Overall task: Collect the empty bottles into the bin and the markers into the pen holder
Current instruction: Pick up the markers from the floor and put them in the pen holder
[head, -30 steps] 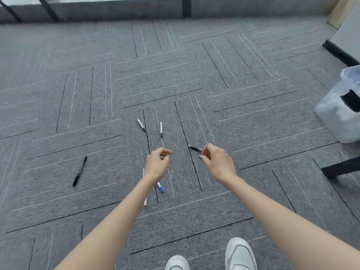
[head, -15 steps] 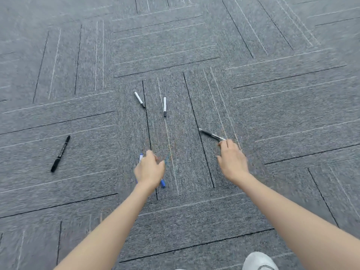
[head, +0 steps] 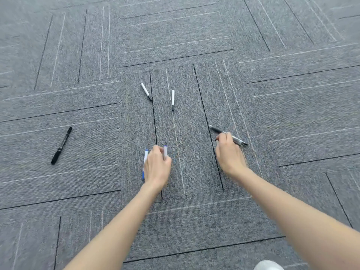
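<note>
Gathering markers off the carpet [head: 272, 114]: left hand [head: 156, 166] pinches a blue-capped marker [head: 165, 152], right hand [head: 229, 152] closes on the black pen [head: 216, 130]; lifting comes next.

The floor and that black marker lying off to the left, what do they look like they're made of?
The floor looks like grey carpet tile: a fine ribbed, matte weave with thin black and white lines, laid in squares turned against each other. The black marker looks like smooth plastic with a faint sheen along its barrel and small pale print, though the print is too small to read.
</note>
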`<action>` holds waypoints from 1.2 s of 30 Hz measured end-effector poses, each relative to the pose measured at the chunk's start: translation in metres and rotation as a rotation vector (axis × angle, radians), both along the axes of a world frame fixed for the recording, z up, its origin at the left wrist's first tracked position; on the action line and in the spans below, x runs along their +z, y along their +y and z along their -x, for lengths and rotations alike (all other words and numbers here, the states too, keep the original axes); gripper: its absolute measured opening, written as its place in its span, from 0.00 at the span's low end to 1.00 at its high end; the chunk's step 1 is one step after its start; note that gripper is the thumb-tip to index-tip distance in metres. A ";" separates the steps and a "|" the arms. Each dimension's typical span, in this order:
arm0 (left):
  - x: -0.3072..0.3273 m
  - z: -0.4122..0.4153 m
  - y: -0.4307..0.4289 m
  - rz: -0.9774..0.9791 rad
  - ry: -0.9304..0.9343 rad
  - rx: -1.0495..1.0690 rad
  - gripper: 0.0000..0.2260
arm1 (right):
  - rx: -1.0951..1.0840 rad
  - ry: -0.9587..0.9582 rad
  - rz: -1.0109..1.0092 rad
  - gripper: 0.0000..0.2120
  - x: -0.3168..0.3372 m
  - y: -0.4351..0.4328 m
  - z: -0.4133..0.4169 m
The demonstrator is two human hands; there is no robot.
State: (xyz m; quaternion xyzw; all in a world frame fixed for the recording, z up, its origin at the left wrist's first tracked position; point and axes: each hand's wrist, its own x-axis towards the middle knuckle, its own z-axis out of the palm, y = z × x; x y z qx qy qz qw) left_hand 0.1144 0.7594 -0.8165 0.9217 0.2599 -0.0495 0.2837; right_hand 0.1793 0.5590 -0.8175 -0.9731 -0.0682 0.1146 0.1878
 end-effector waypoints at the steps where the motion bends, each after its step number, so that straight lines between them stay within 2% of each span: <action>1: 0.001 -0.002 0.002 0.024 -0.039 0.004 0.04 | 0.008 -0.018 0.010 0.06 0.002 0.004 -0.006; 5: 0.003 -0.004 0.013 0.006 -0.096 0.019 0.05 | -0.047 -0.083 0.043 0.07 0.002 0.015 -0.026; 7: -0.001 -0.002 0.021 -0.069 -0.094 0.045 0.03 | -0.111 -0.058 0.105 0.11 -0.003 0.015 -0.030; 10: -0.010 0.002 0.034 -0.148 -0.011 0.086 0.10 | -0.132 -0.036 0.230 0.16 -0.012 0.011 -0.027; 13: -0.014 0.006 0.043 -0.152 0.101 0.124 0.16 | -0.077 -0.053 0.288 0.13 -0.020 0.008 -0.019; 16: -0.017 0.007 0.052 -0.140 0.129 0.096 0.14 | 0.002 -0.042 0.283 0.09 -0.018 0.010 -0.011; 18: -0.016 0.006 0.057 -0.102 0.123 0.096 0.13 | 0.020 -0.003 0.219 0.09 -0.009 0.018 -0.003; 22: -0.005 0.013 0.060 0.014 0.079 0.154 0.07 | -0.057 0.122 -0.061 0.04 0.002 0.042 0.020; 26: -0.002 0.035 0.063 -0.051 0.086 0.071 0.08 | -0.024 0.251 -0.234 0.04 0.006 0.072 0.042; 31: -0.008 0.063 0.062 -0.137 0.240 -0.032 0.19 | -0.084 0.435 -0.366 0.06 0.003 0.096 0.062; 36: -0.003 0.071 0.056 -0.167 0.237 -0.062 0.13 | -0.099 0.513 -0.444 0.05 0.008 0.102 0.073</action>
